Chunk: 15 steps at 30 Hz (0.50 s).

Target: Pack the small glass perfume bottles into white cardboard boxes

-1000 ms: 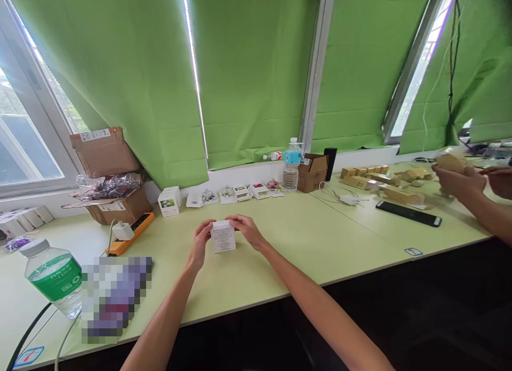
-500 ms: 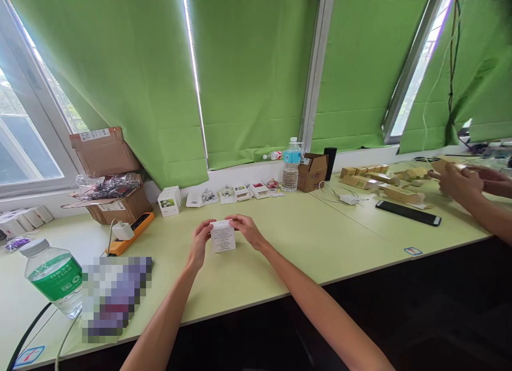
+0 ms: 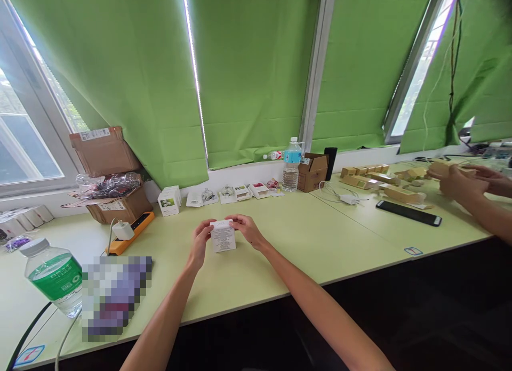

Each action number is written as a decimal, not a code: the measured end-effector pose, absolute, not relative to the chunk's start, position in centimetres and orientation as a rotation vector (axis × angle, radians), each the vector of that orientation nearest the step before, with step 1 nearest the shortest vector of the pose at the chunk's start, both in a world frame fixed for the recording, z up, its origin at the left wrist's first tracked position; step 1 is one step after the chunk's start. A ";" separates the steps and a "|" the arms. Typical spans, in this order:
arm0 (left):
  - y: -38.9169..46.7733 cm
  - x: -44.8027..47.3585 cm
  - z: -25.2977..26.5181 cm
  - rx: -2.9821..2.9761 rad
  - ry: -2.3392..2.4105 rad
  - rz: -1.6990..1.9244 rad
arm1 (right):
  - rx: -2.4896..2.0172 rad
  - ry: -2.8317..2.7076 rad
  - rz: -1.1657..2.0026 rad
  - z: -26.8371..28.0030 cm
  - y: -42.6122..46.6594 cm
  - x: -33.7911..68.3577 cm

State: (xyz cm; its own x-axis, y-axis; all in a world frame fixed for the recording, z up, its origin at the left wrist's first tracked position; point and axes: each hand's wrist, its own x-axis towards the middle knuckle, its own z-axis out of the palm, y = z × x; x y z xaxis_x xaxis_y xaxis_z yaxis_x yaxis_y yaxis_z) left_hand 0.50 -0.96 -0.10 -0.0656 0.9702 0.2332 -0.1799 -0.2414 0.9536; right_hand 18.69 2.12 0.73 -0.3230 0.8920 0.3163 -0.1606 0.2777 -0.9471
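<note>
A small white carton (image 3: 223, 238) with lines of fine print on its near face stands upright at the middle of the table (image 3: 280, 253). My left hand (image 3: 200, 243) grips its upper left edge, and my right hand (image 3: 246, 230) grips the upper right edge, both closed around the top corners. The carton's far side is hidden from me. Behind it, a stack of similar white boxes (image 3: 169, 201) stands near the wall. Beside that stack lie opened packs with a clear glass ornament (image 3: 227, 191) and a red one (image 3: 272, 184).
To the left are a water bottle (image 3: 54, 277), a blurred-out flat item (image 3: 120, 296), an orange power strip (image 3: 132, 234) and an open cardboard box (image 3: 116, 200). Rightward lie a black phone (image 3: 408, 213), a charger (image 3: 349, 199) and yellowish boxes (image 3: 360, 180). A co-worker's hands (image 3: 466, 184) hold something at far right.
My hands and the white carton stay nearly in place, with the carton's top tipped very slightly toward me. The co-worker's hands have shifted a little at the right.
</note>
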 end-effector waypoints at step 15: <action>-1.2 0.6 0.2 1.250 1.004 1.487 | -0.735 -1.504 1.264 0.8 2.0 18.5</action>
